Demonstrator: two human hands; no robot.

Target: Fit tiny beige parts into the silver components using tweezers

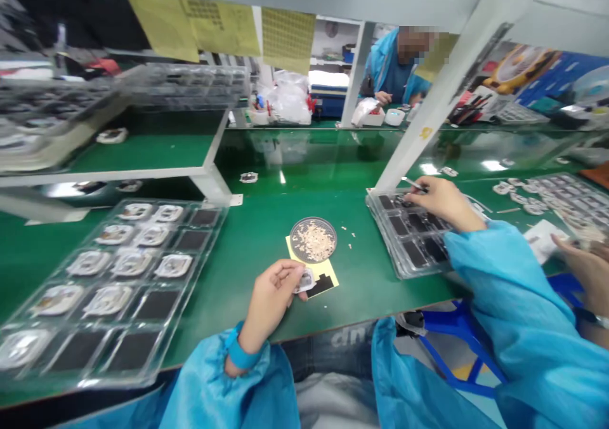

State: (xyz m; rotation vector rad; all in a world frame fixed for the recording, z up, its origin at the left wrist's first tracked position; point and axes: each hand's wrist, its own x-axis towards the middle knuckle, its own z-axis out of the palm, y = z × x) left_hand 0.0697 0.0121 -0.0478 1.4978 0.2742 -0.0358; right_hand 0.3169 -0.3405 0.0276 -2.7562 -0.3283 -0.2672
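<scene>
My left hand [270,302] has its fingers [288,271] pinched on a small white round part [304,281], just above a yellow card [332,278] beside a dish of pale flakes [316,220]. My right hand [445,202] pinches a slim metal tool [413,184] over a clear tray [419,271] of black pockets. I'd hold both pinches light and steady, with the tool tip square to the pocket.

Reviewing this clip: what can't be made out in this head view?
White part in the left hand: fingers cover most.
Slim tool: right hand hides its lower end.
Flakes in the round dish: too small to identify.
Co-worker's hand: held item blurred.
</scene>
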